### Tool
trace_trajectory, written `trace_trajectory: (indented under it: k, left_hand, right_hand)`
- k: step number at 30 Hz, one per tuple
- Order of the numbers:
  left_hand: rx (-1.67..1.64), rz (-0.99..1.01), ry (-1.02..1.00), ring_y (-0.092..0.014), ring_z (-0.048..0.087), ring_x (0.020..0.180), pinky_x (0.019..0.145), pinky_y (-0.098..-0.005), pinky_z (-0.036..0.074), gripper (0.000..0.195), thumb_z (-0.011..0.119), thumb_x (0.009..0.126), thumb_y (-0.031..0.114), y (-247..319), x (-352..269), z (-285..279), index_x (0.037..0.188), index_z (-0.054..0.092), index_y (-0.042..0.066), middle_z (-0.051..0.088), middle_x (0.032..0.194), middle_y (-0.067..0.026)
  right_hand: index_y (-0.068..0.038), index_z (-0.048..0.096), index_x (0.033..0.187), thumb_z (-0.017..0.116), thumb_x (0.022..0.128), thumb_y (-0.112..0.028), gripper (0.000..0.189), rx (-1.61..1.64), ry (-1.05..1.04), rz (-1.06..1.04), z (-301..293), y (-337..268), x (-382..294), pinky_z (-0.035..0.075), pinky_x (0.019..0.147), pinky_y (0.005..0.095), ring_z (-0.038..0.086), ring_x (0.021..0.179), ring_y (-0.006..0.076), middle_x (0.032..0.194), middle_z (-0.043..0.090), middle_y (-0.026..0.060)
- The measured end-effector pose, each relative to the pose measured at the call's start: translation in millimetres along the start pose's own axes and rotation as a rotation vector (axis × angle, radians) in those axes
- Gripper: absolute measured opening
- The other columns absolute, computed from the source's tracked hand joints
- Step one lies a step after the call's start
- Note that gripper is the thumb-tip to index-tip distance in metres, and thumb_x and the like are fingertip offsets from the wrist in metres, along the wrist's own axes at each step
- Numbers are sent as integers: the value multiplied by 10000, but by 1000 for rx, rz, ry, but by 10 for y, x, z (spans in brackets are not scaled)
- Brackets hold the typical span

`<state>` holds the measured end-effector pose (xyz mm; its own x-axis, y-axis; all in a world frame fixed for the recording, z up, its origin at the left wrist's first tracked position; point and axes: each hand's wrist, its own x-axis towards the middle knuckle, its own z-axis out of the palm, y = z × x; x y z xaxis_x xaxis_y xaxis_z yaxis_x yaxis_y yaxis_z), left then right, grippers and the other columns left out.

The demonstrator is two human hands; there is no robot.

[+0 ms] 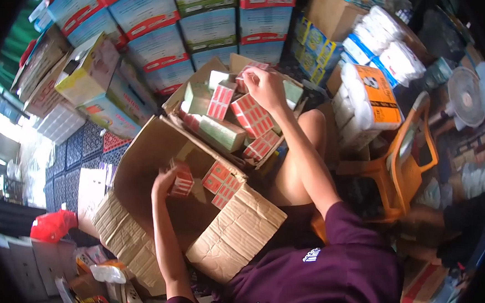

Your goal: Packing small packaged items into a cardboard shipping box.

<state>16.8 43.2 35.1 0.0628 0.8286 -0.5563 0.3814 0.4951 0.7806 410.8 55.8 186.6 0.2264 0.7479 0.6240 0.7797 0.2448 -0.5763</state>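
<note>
My left hand [165, 180] holds a small red-and-white pack [181, 179] inside the large open cardboard carton [138, 158]. Beside it in that carton, near the right wall, lie more red packs [220, 182]. Above a second open carton [208, 141], my right hand [259, 81] has its fingers bent at a red-and-white pack [246, 77]; the fingertips are partly hidden, so the grip is unclear. This second carton holds several red-and-white packs [252, 115] and pale green boxes [220, 132], tumbled at different angles.
Stacked blue printed cartons [152, 44] rise behind. An orange plastic chair [406, 170] stands at right, near wrapped white rolls [360, 98]. At left are a red plastic bag [52, 226] and a tall printed box [110, 101]. The large carton's flaps [237, 231] spread towards my body.
</note>
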Motion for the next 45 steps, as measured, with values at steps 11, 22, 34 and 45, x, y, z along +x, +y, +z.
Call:
trace_trajectory:
  k: [11, 22, 34, 45]
  left_hand:
    - [-627, 361, -770, -196, 525, 1205, 1029, -286, 392, 824, 648, 653, 85, 990, -906, -163, 1413, 344, -5, 534, 1279, -102]
    - [309, 223, -130, -203, 678, 843, 699, -320, 535, 654, 695, 849, 474, -584, 281, 749, 1222, 522, -34, 694, 1006, -157]
    - [601, 207, -408, -246, 699, 878, 752, -359, 551, 641, 773, 666, 547, -806, 397, 1000, 1014, 710, 12, 718, 908, -176]
    - [325, 185, -136, -141, 633, 717, 688, -306, 510, 389, 754, 701, 330, 273, -282, 339, 923, 727, 12, 681, 788, -55]
  right_hand:
    - [-9, 471, 1401, 892, 664, -252, 883, 791, -1020, -79, 74, -966, -511, 505, 942, 350, 601, 1113, 191, 1268, 603, 130]
    - [6, 590, 1110, 779, 697, -420, 622, 110, 197, -294, -270, -56, -181, 528, 740, 359, 638, 866, 239, 990, 617, 105]
    - [-8, 532, 1211, 811, 734, -333, 641, -302, 359, -162, -361, 354, -134, 491, 876, 448, 574, 1021, 328, 1147, 551, 159]
    - [-18, 616, 728, 682, 909, -286, 331, -277, 365, -139, -358, 420, -166, 478, 626, 382, 609, 670, 277, 734, 647, 100]
